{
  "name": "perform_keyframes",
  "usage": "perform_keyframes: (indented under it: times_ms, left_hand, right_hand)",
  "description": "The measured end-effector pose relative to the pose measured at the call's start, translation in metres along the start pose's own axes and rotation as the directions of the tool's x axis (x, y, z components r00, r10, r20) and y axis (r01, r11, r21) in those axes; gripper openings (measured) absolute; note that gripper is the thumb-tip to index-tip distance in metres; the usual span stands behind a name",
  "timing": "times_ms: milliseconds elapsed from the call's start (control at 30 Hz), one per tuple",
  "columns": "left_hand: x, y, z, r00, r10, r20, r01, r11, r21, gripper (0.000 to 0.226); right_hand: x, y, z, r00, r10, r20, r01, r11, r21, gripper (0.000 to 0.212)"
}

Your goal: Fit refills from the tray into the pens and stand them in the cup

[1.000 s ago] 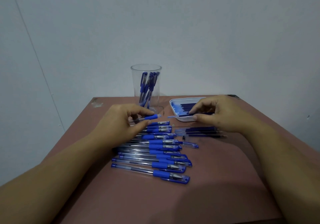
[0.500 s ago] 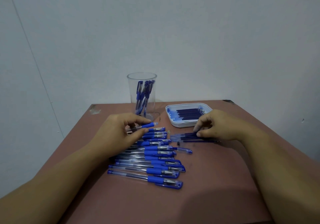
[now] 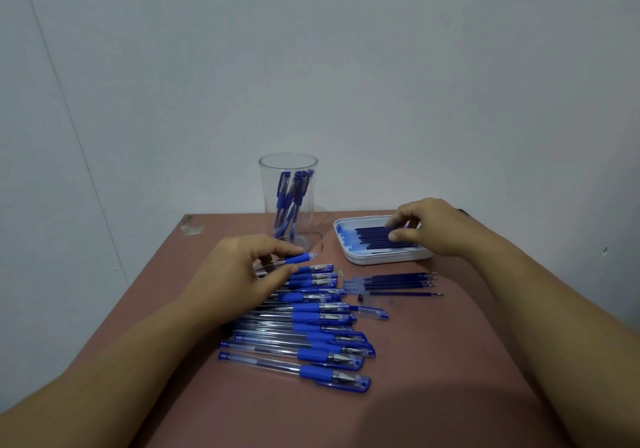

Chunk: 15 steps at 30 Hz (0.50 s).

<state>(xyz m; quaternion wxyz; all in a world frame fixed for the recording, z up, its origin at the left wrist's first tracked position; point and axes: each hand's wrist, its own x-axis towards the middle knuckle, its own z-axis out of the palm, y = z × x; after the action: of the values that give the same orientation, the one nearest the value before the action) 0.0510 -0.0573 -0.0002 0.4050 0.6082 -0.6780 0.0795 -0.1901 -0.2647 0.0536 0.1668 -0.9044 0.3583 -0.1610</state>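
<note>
Refills [image 3: 377, 238]: in tray [image 3: 381, 260], 2 o'clock of the pen [image 3: 299, 259] our left hand [image 3: 242, 271] pinches. Right hand [image 3: 436, 229] curls over them; grip we cannot tell. Risk, we judge: several lift together and scatter across the counter [image 3: 450, 361].

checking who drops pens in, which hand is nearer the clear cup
Left. The left hand holds a pen just in front of the cup; the right hand is farther right, fingers in the tray.

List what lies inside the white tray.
Dark blue refills lie side by side in the tray. The right hand covers their right ends, hiding whether it grips one.
</note>
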Motion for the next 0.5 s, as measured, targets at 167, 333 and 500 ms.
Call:
perform_keyframes:
  times_ms: [167, 333, 500]
  left_hand:
    - [0.0, -0.001, -0.001, 1.0, -0.004, 0.006, 0.004, 1.0, 0.011, 0.029]
    - [0.0, -0.003, -0.001, 1.0, 0.0, 0.02, -0.001, 1.0, 0.012, 0.029]
    - [0.001, -0.003, -0.001, 0.999, 0.008, 0.036, -0.009, 1.0, 0.007, 0.029]
  right_hand:
    - [0.028, 0.012, 0.003, 0.985, 0.062, 0.158, -0.059, 0.998, -0.023, 0.026]
    - [0.041, 0.022, 0.011, 0.982, 0.057, 0.18, -0.048, 0.997, -0.056, 0.028]
    - [0.043, 0.02, 0.013, 0.98, 0.029, 0.197, -0.019, 0.998, -0.056, 0.016]
